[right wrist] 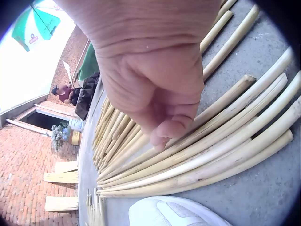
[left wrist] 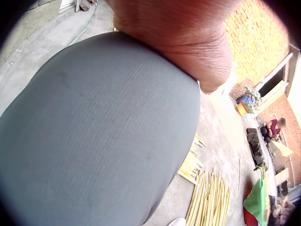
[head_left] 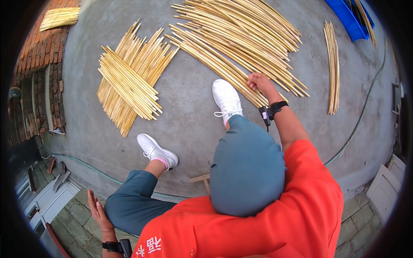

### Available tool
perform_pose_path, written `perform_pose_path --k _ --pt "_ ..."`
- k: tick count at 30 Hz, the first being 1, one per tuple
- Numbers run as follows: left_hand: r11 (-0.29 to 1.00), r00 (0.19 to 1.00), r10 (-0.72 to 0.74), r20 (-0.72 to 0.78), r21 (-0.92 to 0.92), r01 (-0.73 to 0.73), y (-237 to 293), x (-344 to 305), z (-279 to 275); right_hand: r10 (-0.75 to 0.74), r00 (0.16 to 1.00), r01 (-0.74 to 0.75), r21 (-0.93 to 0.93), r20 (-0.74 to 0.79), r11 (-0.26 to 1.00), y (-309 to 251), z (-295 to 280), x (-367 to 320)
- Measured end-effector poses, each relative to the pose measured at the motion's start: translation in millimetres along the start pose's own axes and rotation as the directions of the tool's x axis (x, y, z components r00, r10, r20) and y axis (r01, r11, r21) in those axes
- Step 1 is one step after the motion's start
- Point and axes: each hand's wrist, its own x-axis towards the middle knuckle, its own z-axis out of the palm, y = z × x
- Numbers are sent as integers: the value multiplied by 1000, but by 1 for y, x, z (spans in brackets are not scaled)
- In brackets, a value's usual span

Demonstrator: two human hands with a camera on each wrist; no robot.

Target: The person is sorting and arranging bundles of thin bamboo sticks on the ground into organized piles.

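Observation:
My right hand reaches down to a row of long pale yellow sticks on the concrete, beside my white shoe. In the right wrist view its fingers are curled, and the thumb and fingertips pinch at a stick in that row. Other sticks lie alongside with their ends uneven. My left hand rests at my bent left knee, its fingers straight and holding nothing. The left wrist view shows only the heel of that hand against the trouser leg.
A wide spread of sticks lies beyond the row. Two crossed bundles lie left, a thin bundle right. A blue crate stands at upper right. A hose crosses the floor. Another person sits farther off.

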Motion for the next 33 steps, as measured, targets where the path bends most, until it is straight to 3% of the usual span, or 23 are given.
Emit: perform_pose_path --k 4,5,13,16,20,33 --pt "1000 1000 -12 -7 -22 12 -1 0 1 -13 1000 13 24 -26 1000 -2 -5 -3" --pt "1000 1000 -10 13 -18 10 -3 0 1 -43 997 40 -43 -59 998 -5 -8 -9" --pt "998 999 -34 -22 -47 33 -16 -4 0 10 977 -39 -133 -214 990 15 -56 -48" --pt "999 1000 -18 -12 -45 18 -22 -4 -3 67 964 -62 30 -258 998 24 -65 -62" --pt "998 1000 -1 -26 -57 -1 -17 -5 -1 55 967 -42 59 -249 997 34 -65 -69" --pt "1000 998 -3 -60 -29 1 -17 -5 1 -67 884 -88 -307 -462 947 42 -56 -54"
